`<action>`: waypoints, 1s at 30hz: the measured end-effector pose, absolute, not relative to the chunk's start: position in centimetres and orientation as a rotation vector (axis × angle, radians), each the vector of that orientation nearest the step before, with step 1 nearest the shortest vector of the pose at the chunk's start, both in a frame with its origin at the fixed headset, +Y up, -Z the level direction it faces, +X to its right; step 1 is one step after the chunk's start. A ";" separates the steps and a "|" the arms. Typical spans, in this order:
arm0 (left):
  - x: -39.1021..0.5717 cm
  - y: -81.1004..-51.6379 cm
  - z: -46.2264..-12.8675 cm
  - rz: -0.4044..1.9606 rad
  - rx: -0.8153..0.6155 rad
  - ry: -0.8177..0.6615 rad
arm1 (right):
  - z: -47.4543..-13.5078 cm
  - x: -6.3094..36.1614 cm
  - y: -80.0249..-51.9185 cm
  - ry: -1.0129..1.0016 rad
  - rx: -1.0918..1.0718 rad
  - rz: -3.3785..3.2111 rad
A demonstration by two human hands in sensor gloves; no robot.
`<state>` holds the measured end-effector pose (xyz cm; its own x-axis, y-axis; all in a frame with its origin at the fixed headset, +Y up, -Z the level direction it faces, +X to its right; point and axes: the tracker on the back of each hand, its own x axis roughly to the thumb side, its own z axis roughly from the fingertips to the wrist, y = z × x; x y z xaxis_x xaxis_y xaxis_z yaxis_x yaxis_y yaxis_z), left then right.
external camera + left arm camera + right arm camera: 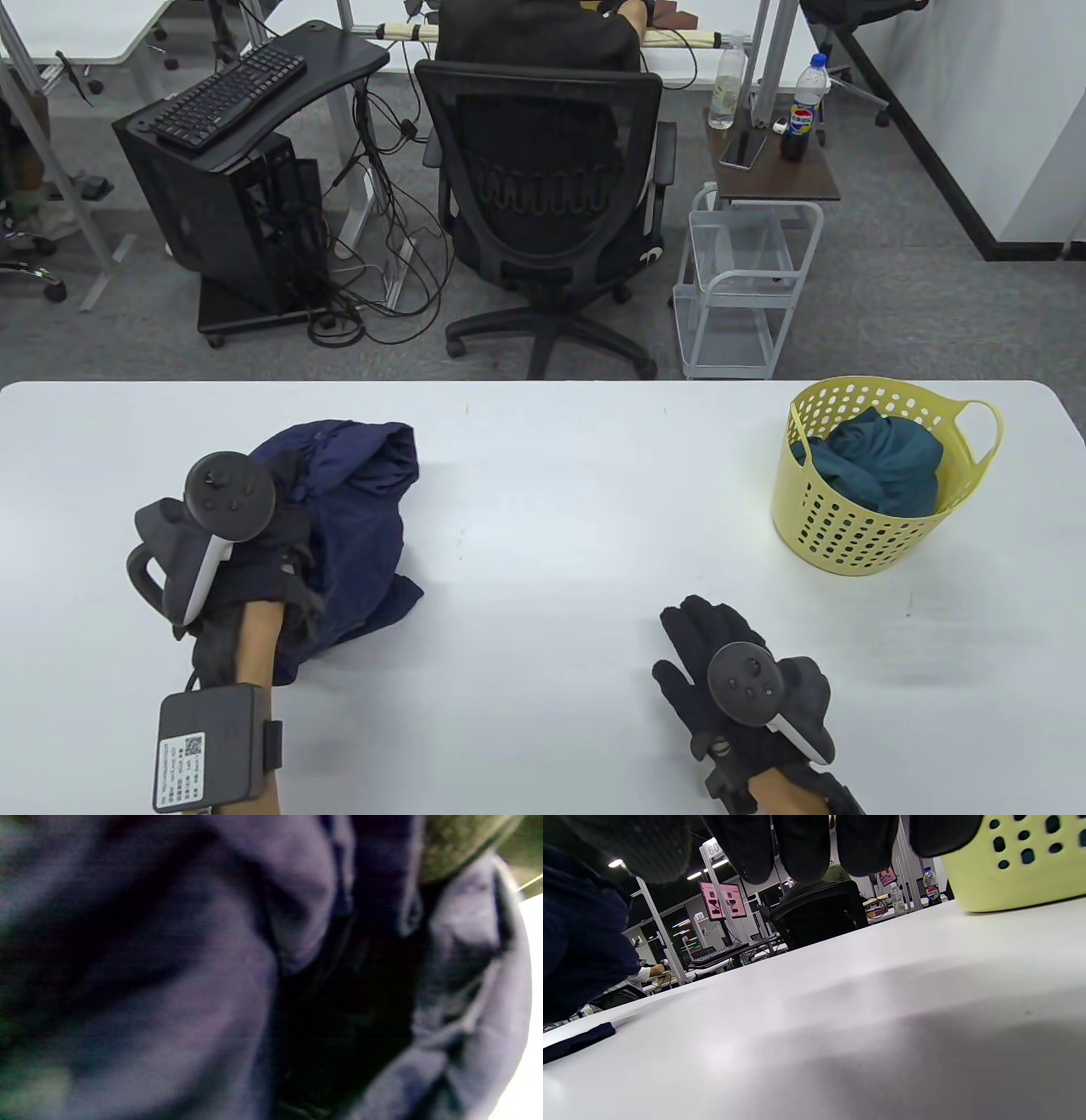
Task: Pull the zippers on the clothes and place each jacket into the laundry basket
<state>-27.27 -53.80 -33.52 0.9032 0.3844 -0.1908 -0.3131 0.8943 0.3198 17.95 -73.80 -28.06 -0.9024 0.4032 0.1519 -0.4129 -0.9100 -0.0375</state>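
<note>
On the left of the white bench [543,475], the left hand [254,543] is buried in a bunched navy jacket [356,518]; whether its fingers grip the cloth cannot be told from above. The left wrist view shows only blurred navy folds pressed close. The right hand [738,671] lies open, fingers straight, well apart from that jacket. At the far right stands the yellow laundry basket [857,535], a teal jacket [882,458] inside; the right wrist view shows only the basket's perforated wall.

Pepsi logo on bottle [803,106], "60" on post sign [714,848]
</note>
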 end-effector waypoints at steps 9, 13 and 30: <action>-17.3 -50.8 -30.7 0.414 0.337 -0.064 | -28.5 19.3 -73.9 -0.083 0.131 2.679; -12.9 -55.8 -31.6 0.363 0.107 -0.176 | -28.7 20.5 -73.9 -0.118 0.022 2.667; -11.7 -68.4 -32.7 0.449 0.024 -0.025 | -29.6 22.6 -75.0 -0.100 -0.150 2.636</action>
<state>-11.70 -68.40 -32.65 0.9005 0.4339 0.0290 -0.4344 0.9005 0.0175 22.60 -74.99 -29.55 -0.8716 0.4822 -0.0881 -0.4742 -0.8750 -0.0978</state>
